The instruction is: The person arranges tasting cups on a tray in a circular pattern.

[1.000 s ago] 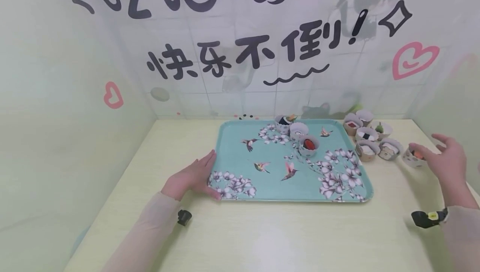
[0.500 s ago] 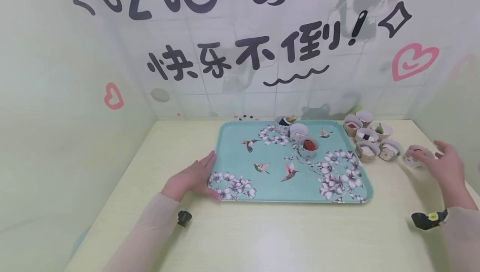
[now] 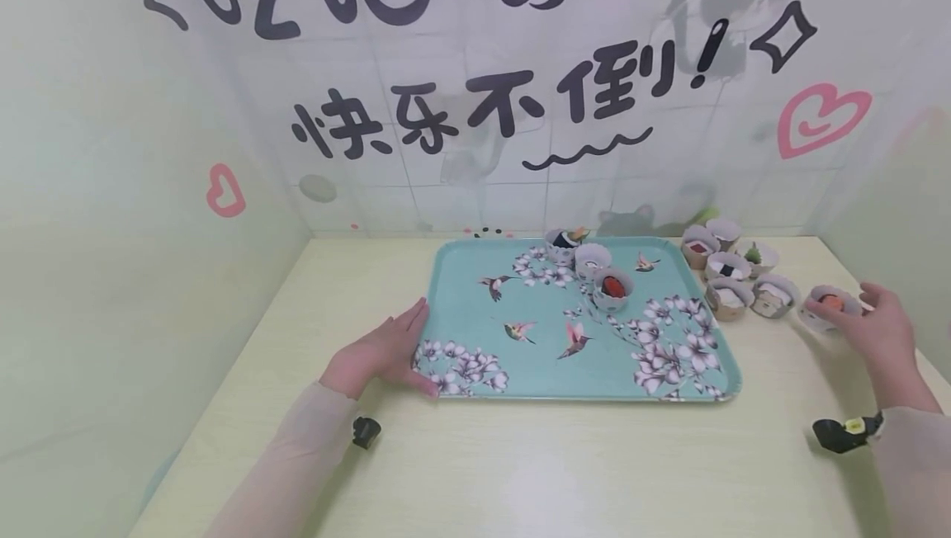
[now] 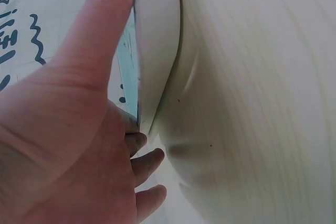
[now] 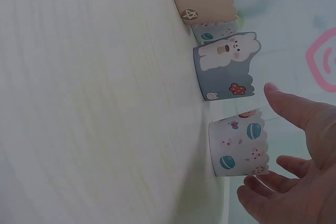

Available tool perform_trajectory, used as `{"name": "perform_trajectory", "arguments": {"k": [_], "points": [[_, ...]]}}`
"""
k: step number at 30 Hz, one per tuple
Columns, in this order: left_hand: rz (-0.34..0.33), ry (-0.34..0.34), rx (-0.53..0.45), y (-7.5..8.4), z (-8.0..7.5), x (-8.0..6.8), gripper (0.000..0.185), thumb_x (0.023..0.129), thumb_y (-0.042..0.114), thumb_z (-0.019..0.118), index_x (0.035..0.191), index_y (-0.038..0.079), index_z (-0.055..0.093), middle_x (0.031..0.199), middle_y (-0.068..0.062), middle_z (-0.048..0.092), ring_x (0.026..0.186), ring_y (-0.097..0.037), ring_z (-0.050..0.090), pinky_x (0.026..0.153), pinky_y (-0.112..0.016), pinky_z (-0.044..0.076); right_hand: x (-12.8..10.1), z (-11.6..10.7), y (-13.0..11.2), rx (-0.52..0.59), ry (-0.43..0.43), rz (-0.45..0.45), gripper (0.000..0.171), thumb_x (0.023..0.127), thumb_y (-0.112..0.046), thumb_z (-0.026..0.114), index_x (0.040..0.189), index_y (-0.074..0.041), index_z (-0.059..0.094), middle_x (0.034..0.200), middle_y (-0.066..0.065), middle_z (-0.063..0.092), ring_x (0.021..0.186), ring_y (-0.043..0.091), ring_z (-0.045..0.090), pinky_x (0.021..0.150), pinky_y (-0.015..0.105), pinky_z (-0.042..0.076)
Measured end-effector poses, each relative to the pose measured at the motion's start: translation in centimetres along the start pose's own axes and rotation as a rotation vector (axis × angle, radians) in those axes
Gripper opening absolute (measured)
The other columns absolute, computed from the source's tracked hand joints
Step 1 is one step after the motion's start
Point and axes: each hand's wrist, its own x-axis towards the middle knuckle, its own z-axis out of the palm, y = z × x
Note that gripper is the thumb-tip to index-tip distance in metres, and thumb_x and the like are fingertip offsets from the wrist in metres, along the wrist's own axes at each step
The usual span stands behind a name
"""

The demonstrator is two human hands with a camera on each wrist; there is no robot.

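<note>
In the head view my left hand point(image 3: 382, 354) rests against the left front corner of the teal tray point(image 3: 475, 266), patterned with birds and flowers. The left wrist view has its thumb along the tray's side wall, the other fingers near the corner. On the right, my right hand point(image 3: 877, 319) is spread around a pale patterned paper baking cup point(image 3: 813, 319) standing on the table. An orange piece point(image 3: 831, 302) shows inside that cup. From the right wrist, thumb and fingers appear apart above and below the cup point(image 5: 239, 142), not pinching it.
Several more paper cups, such as one with a bear point(image 3: 773, 297), crowd the table beside the tray's right edge. On the tray stands a row of three cups, the nearest holding a red piece point(image 3: 612, 287). A lettered wall sheet point(image 3: 475, 183) rises behind the table.
My right hand has shifted slightly left and lower beside the cup. The cup has moved slightly right, and the orange piece in it shows more clearly. My left hand stays at the tray.
</note>
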Motion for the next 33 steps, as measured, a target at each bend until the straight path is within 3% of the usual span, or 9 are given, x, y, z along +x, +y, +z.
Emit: {"name": "perform_trajectory", "arguments": {"k": [18,25,33], "points": [[0.003,0.001,-0.005,0.2,-0.1,-0.2,0.138,0.068,0.064,0.081,0.156,-0.009,0.004,0.166,-0.025,0.001,0.154,-0.042,0.012,0.126,-0.057,0.019,0.4,0.2,0.5,-0.079,-0.023,0.037,0.096,0.096,-0.049,0.054,0.152,0.015,0.008,0.153,0.045,0.013,0.137,0.061,0.022,0.112,0.070,0.030],[0.003,0.003,-0.003,0.1,0.0,-0.1,0.138,0.068,0.064,0.081,0.157,-0.008,0.004,0.167,-0.025,0.001,0.154,-0.042,0.012,0.126,-0.057,0.020,0.8,0.1,0.9,-0.072,-0.053,0.047,0.095,0.097,-0.046,0.054,0.153,0.014,0.005,0.154,0.046,0.007,0.138,0.064,0.020,0.111,0.072,0.029],[-0.003,0.000,-0.004,0.0,0.0,0.0,0.138,0.068,0.065,0.081,0.157,-0.008,0.003,0.167,-0.024,0.001,0.154,-0.041,0.011,0.126,-0.057,0.019,0.7,0.1,0.9,-0.091,-0.025,0.029,0.086,0.098,-0.037,0.055,0.150,0.015,0.012,0.148,0.049,0.018,0.129,0.061,0.030,0.098,0.066,0.039]]}}
